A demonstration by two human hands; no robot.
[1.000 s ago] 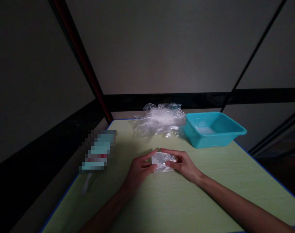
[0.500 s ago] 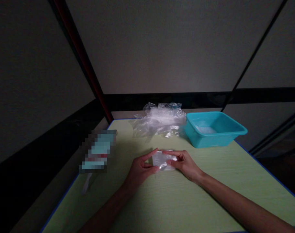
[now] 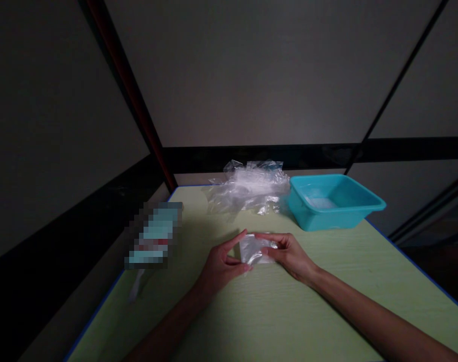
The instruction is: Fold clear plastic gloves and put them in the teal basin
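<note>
Lower centre of frame: left hand [image 3: 221,265] curved at left edge of clear plastic packet [image 3: 252,246], grip indeterminate; right hand [image 3: 292,256] pinched its right side. Turquoise basin [image 3: 336,219] stood farther back, right; crumpled clear plastic [image 3: 249,187] lay beyond, centre.

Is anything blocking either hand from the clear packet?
Nothing visible. The right hand holds the packet by its right side; the left hand is at its left edge. The bags and basin sit beyond, apart from both hands.

Seemingly a room at home, 1 pale green table [image 3: 274,311], panelled walls [image 3: 251,75], black bands [image 3: 251,157]
</note>
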